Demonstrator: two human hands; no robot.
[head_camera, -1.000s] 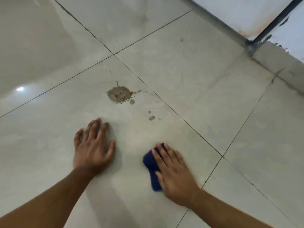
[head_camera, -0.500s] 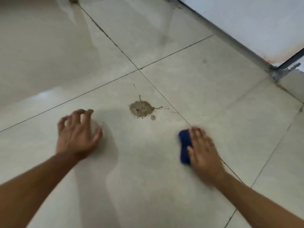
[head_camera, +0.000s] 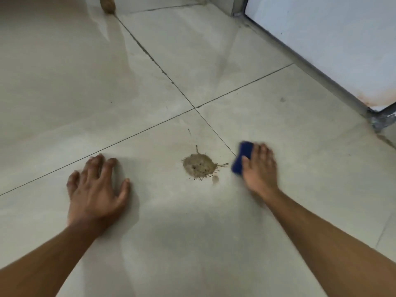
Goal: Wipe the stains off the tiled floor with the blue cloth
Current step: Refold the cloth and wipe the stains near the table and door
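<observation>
Blue cloth: one folded blue cloth (head_camera: pixel 243 157) lies flat on the tiled floor (head_camera: pixel 64 86), just right of the brown stain, close to a grout line; its edges are blurred.
Right hand: the right hand (head_camera: pixel 260 170) lies on top of the cloth with fingers stretched forward and flat, pressing it to the floor; the fingers are not curled round it, and the cloth's left part sticks out beside the thumb.
Stains: one large brown splat (head_camera: pixel 199 166) with dark specks and thin rays sits between the two hands; one small pale drop (head_camera: pixel 215 179) lies just at its lower right. The cloth is just beside the splat's right ray; whether they touch cannot be told.
Left hand: the left hand (head_camera: pixel 96 189) rests palm down on the floor, fingers spread and straight, holding nothing, well left of the splat.
Tiles: pale glossy tiles; two dark grout lines cross just beyond the splat, so four tiles meet there. Both hands, the cloth and the splat are on the near tile, left of the crossing's near line.
Far edge: a brown object (head_camera: pixel 108 5) stands at the top, cut off by the frame.
Right side: a white panel (head_camera: pixel 334 39) with a grey base strip runs along the floor; a rusty mark shows near its lower corner.
Writing: none can be read.
</observation>
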